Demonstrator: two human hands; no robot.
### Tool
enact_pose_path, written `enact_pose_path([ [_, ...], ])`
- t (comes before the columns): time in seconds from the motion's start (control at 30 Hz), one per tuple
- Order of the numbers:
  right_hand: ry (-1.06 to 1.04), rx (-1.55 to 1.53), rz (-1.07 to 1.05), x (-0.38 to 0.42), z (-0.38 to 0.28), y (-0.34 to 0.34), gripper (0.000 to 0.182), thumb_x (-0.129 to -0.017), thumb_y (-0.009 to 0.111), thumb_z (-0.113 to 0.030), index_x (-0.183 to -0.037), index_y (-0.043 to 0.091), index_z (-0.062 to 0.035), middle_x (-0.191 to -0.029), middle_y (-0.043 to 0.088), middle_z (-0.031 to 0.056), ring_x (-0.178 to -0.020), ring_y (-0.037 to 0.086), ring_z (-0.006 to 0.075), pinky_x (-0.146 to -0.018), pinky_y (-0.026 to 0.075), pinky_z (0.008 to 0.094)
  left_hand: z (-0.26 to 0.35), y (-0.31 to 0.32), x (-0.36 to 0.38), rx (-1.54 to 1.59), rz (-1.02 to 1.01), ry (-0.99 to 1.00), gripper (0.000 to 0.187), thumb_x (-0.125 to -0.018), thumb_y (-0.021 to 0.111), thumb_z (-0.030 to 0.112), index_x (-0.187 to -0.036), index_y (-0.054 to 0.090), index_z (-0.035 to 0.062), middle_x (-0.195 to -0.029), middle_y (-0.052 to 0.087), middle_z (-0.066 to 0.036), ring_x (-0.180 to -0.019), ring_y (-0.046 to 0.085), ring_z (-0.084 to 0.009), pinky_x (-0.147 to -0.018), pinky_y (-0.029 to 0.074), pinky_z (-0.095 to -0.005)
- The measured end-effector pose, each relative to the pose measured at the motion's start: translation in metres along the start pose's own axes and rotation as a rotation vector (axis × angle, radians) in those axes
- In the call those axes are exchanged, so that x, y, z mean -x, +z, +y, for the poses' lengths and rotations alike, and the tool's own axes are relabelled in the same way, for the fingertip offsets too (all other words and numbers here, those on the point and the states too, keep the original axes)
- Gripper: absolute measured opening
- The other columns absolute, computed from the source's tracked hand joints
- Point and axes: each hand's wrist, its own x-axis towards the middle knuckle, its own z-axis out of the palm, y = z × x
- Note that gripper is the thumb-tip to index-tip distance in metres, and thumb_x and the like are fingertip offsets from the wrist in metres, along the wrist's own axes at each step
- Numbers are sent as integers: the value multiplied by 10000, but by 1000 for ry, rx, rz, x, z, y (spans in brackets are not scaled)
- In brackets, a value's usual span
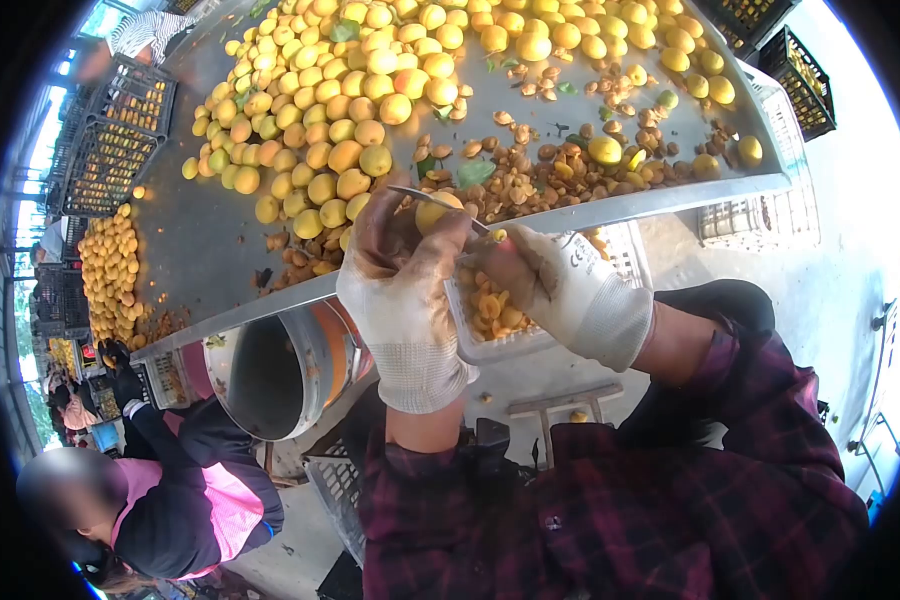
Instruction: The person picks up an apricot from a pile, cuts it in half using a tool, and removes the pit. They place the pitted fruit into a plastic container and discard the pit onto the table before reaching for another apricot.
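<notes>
My left hand (400,270), in a stained white glove, is closed around a yellow apricot (438,213) at the metal table's front edge. My right hand (570,290), gloved in white too, grips a small knife (415,192); its thin blade lies across the apricot, and its handle is mostly hidden by my fingers. Below and between my hands is a clear plastic tub (500,348) with cut apricot pieces (492,305) in it. Just beyond my fingers, brown apricot pits (515,185) lie scattered on the table.
A large heap of whole apricots (340,100) covers the back of the metal table (195,290). A white bucket (270,375) stands under its left edge. Black crates (120,130) are stacked at the left. A person in pink and black (200,500) sits at lower left.
</notes>
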Motion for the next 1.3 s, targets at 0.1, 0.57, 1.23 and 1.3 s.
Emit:
enact_pose_path([
  [0.1, 181, -105, -108, -1, -27, -10, 331, -1020, 544, -355, -1009, 564, -25, -712, 631, 189, -693, 648, 404, -587, 491, 448, 2, 2, 2, -102, -3, 63, 432, -851, 715, -14, -1257, 581, -76, -944, 689, -113, -837, 674, -163, -769, 559, -296],
  [0.57, 313, -486, -230, -20, -40, -6, 450, -1024, 532, -392, -1121, 615, 40, -749, 666, 100, -664, 662, 179, -587, 500, 334, -8, 7, -1, -50, 176, 130, 363, -891, 680, 26, -1230, 586, -61, -822, 631, -24, -665, 477, -25, -611, 387, -178],
  [1.23, 157, -297, -176, -44, -51, -66, 463, -791, 823, -66, -1205, 631, 15, -992, 719, 52, -902, 646, 94, -805, 533, 254, 6, 4, 0, -183, -182, 5, 455, -913, 610, -26, -1360, 525, -22, -816, 545, 14, -659, 468, -33, -584, 356, -167],
  [1.3, 155, -482, -198, -43, -38, -64, 437, -804, 809, -71, -1193, 629, 13, -998, 713, 65, -938, 646, 97, -834, 527, 261, 1, 0, 1, -208, -225, 45, 454, -911, 589, -43, -1362, 538, -16, -827, 561, 13, -673, 478, -25, -595, 369, -162],
])
